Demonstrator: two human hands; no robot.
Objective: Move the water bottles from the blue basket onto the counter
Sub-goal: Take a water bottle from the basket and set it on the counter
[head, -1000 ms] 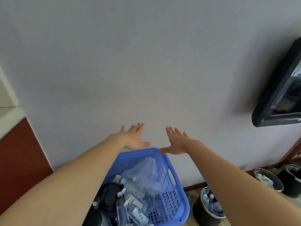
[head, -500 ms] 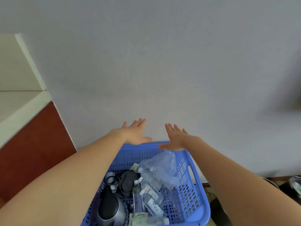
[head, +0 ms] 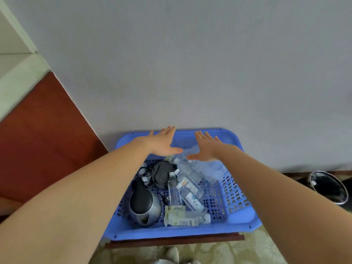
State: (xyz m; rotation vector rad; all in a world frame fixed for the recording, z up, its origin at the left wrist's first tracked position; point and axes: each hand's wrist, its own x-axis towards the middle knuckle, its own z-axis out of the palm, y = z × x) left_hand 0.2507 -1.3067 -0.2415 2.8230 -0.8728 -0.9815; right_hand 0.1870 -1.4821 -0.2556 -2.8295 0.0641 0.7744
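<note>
A blue basket (head: pixel 238 212) stands against the grey wall, low in the head view. Several clear water bottles (head: pixel 188 189) lie in it, and one more bottle (head: pixel 187 220) lies crosswise at the front. My left hand (head: pixel 162 142) and my right hand (head: pixel 206 148) hover flat over the basket's far end, fingers spread, holding nothing. The pale counter (head: pixel 18 73) with its red-brown side sits at the left, above the basket.
Inside the basket are also a black and silver kettle (head: pixel 143 208), a black kettle base with cord (head: pixel 162 173) and crumpled clear plastic (head: pixel 211 168). A black bin (head: pixel 328 189) stands on the floor at the right. The basket rests on a dark wooden ledge (head: pixel 175 241).
The view has tilted down and swung left, so the whole basket now shows. Both hands stay spread and empty and now lie over the basket's far end.
</note>
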